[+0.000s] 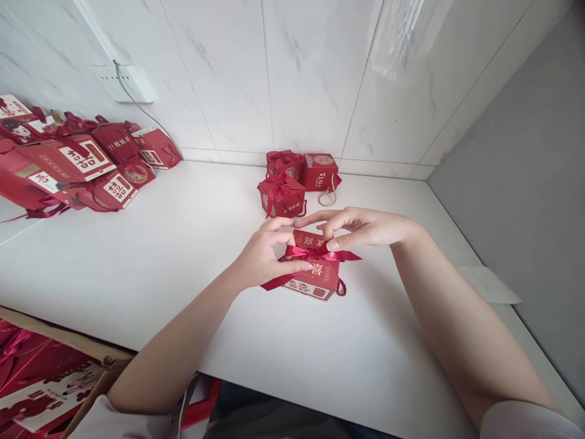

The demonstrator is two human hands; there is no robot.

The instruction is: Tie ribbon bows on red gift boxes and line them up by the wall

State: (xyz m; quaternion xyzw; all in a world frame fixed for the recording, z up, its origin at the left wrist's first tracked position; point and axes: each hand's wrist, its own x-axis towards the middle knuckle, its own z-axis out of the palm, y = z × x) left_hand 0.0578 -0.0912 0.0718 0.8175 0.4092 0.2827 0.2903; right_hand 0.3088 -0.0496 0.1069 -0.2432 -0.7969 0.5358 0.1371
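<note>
Pinching ribbon: right hand, two o'clock from red box; left hand, nine o'clock, touches it, grip indeterminate.

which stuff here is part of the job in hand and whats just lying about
At the hands:
- red box, between left hand and right hand
- its ribbon

Lying about:
- three small boxes by the wall
- box pile, left
- cardboard carton, lower left
</note>
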